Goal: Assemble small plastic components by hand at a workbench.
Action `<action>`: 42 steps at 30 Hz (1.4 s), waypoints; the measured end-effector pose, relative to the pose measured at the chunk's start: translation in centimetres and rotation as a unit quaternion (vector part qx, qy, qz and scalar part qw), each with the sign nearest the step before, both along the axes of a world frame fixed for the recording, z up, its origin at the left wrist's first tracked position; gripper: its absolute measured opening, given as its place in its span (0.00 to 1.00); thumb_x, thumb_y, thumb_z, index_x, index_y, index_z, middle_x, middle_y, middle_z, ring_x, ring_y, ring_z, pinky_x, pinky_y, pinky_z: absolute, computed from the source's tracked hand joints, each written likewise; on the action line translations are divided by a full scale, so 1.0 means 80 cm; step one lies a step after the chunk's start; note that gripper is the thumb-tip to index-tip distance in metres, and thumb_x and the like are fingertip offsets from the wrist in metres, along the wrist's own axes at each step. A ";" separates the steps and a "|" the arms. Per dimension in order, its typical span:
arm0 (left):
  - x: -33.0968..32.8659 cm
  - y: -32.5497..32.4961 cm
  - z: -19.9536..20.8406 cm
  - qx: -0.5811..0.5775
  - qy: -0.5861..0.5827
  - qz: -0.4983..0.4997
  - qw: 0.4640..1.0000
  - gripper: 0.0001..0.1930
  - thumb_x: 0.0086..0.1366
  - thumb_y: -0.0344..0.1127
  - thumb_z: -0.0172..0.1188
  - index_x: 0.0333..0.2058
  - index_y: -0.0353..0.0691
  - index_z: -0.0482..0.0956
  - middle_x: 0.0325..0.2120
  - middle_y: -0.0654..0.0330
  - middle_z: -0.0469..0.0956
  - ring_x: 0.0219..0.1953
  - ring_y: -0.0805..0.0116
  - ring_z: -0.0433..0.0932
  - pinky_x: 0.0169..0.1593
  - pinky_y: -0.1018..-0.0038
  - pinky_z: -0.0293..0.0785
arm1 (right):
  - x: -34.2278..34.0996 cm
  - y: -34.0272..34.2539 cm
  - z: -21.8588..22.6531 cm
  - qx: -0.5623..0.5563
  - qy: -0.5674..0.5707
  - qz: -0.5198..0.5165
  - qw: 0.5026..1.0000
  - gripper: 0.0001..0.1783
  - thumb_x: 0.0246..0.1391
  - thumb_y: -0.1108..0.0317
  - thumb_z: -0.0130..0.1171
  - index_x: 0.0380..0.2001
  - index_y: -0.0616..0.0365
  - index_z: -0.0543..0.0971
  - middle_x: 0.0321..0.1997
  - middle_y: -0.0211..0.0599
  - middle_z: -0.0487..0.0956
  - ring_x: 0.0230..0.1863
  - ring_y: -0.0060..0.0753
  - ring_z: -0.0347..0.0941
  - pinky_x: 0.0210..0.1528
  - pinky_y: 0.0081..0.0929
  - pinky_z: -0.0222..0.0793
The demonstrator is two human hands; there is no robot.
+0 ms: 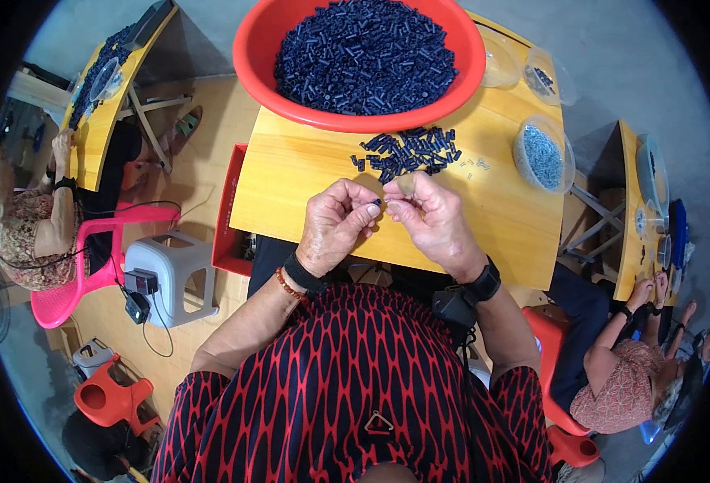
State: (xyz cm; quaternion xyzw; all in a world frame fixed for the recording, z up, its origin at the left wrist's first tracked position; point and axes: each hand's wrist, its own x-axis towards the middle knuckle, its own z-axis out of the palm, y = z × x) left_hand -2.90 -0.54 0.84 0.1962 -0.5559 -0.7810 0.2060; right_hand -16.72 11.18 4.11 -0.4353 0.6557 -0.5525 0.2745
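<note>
My left hand [339, 223] pinches a small dark tube-like piece [377, 202] between thumb and forefinger, above the near edge of the yellow table [290, 175]. Close beside it, my right hand [435, 219] is closed in a pinch too; whatever lies between its fingertips is too small to make out. A yellowish cover [405, 185] shows on one of its fingertips. Just beyond both hands spreads a loose pile of short dark cylinders [411, 151]. To its right lie a few tiny silvery pieces [475, 165].
A large red basin [246, 76] heaped with dark cylinders stands at the table's far side. On the right is a clear tub [544, 157] of silvery bits, with other clear containers behind. A red crate [228, 217] and grey stool [170, 278] stand left. Other people sit at tables either side.
</note>
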 end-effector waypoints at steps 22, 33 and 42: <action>0.000 -0.004 0.005 -0.011 -0.054 -0.013 0.998 0.04 0.65 0.27 0.61 0.33 0.33 0.77 0.24 0.62 0.79 0.20 0.81 0.73 0.23 0.84 0.71 | -0.014 -0.014 0.043 0.012 0.240 0.107 0.965 0.04 0.51 0.80 0.59 0.31 0.65 0.75 0.30 0.47 0.78 0.33 0.51 0.78 0.32 0.37 0.74; 0.002 -0.007 0.000 0.019 -0.039 -0.003 0.999 0.04 0.65 0.26 0.60 0.37 0.32 0.76 0.27 0.59 0.80 0.23 0.78 0.77 0.26 0.83 0.75 | -0.010 -0.013 0.016 0.097 0.000 0.057 0.994 0.03 0.57 0.79 0.59 0.35 0.65 0.77 0.28 0.30 0.78 0.31 0.16 0.75 0.33 0.18 0.74; 0.002 -0.009 0.000 0.028 -0.018 -0.007 0.999 0.05 0.65 0.26 0.59 0.38 0.32 0.75 0.29 0.58 0.81 0.25 0.76 0.79 0.27 0.83 0.76 | -0.001 -0.008 0.012 0.039 -0.109 -0.006 0.993 0.04 0.57 0.78 0.59 0.35 0.66 0.78 0.30 0.32 0.80 0.34 0.19 0.76 0.35 0.19 0.74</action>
